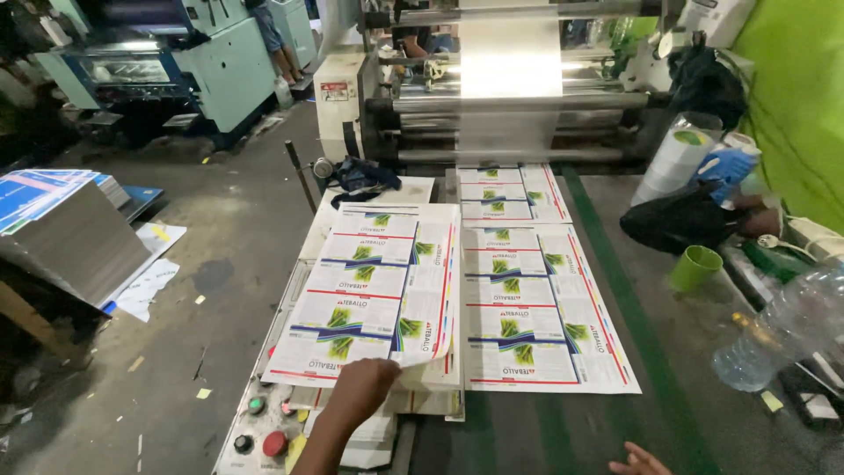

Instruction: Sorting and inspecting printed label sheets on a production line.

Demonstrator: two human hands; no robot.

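My left hand (362, 387) pinches the near right corner of the top printed sheet (369, 290) on a stack, and that sheet's right edge curls upward. The sheet is white with green, red and blue label panels. Just to the right, a glossy laminated sheet (541, 308) of the same print lies flat on the machine bed, joined to a strip of sheets (510, 192) coming out from the rollers. Only the fingertips of my right hand (639, 460) show at the bottom edge, spread apart and holding nothing, near the laminated sheet's front edge.
A laminating machine with rollers and shiny film (510, 62) stands ahead. Control buttons (264, 431) sit at the lower left. A green cup (694, 267), a clear plastic bottle (782, 330) and a film roll (677, 158) lie to the right. A paper stack (61, 229) stands at the left.
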